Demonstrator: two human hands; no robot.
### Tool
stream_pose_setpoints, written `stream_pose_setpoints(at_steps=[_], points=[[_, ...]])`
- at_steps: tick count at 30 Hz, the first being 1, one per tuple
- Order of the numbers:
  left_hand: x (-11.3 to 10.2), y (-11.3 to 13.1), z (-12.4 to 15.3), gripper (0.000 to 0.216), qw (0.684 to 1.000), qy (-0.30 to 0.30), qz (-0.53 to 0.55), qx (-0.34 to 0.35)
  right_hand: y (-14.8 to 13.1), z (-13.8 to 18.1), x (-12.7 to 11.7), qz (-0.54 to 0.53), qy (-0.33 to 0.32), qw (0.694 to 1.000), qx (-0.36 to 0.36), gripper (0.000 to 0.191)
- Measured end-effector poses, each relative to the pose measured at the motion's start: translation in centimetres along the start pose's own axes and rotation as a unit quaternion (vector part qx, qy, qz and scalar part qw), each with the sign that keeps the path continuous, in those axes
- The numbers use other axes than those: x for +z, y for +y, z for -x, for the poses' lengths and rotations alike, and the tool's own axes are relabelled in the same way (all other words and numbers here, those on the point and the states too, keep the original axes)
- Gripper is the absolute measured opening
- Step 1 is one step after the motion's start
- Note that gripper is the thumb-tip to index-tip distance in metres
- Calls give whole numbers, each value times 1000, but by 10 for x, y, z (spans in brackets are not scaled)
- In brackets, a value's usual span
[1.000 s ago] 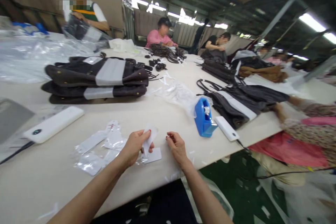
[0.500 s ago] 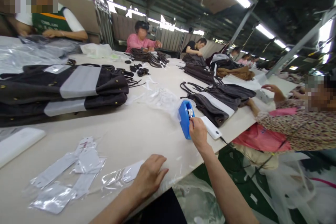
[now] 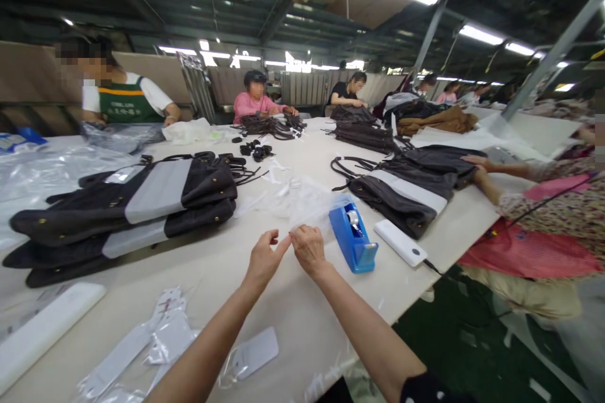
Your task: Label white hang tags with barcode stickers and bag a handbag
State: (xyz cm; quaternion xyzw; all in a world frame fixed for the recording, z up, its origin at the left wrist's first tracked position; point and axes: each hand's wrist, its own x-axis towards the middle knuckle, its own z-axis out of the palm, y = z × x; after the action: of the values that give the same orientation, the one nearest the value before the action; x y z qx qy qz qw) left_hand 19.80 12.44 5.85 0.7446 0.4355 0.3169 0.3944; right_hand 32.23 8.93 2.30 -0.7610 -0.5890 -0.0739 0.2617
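My left hand [image 3: 263,258] is raised over the table, its thumb stretched toward my other hand and apart from the curled fingers. Meeting it at the fingertips is my right hand [image 3: 309,250], fingers pressed together; anything pinched there is too small to make out. Just right of my hands stands a blue tape dispenser [image 3: 348,242] with a roll in it. Thin clear plastic [image 3: 307,201] lies crumpled behind my fingers. A white tag in a clear sleeve [image 3: 258,352] rests below my left forearm, and more bagged white tags [image 3: 167,334] lie left of it.
Stacked dark bags with pale wraps [image 3: 158,192] occupy the left; another wrapped dark bag [image 3: 397,195] lies right. A white corded device [image 3: 401,242] sits near the table's right edge. A long white block [image 3: 51,327] is at front left. Several co-workers surround the table; one person's hands [image 3: 482,176] touch a bag.
My right hand has left the tape dispenser and come left. My left hand has lifted off the table and moved forward to meet it. The camera view has shifted.
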Motion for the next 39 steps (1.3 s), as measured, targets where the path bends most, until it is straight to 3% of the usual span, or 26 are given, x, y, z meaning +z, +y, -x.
stream_pose_setpoints(at_steps=[6,10,12,16,18,20,25,33,39], points=[[34,28,-67,72,997,-27,-74,-19,3,-2,-8,-50,-10,998,-32,24],[48,45,-91,46,984,-39,-170,-26,6,-1,-18,-94,-17,994,-55,15],[47,53,-98,30,975,-19,-220,-22,10,-4,-23,-139,-12,989,-51,21],[43,70,-106,28,951,33,-307,8,25,-23,-30,-258,-8,961,95,36],[42,78,-109,28,938,44,-344,27,36,-36,-28,-235,-40,957,167,40],[43,84,-111,28,922,49,-382,50,45,-48,-24,-196,-85,957,194,39],[46,91,-113,29,872,51,-476,102,60,-68,-10,-150,-173,945,235,27],[37,106,-115,34,869,32,-475,136,70,-111,5,-64,-181,953,233,31],[26,102,-119,34,865,-4,-484,136,74,-133,41,-64,-195,961,185,26]])
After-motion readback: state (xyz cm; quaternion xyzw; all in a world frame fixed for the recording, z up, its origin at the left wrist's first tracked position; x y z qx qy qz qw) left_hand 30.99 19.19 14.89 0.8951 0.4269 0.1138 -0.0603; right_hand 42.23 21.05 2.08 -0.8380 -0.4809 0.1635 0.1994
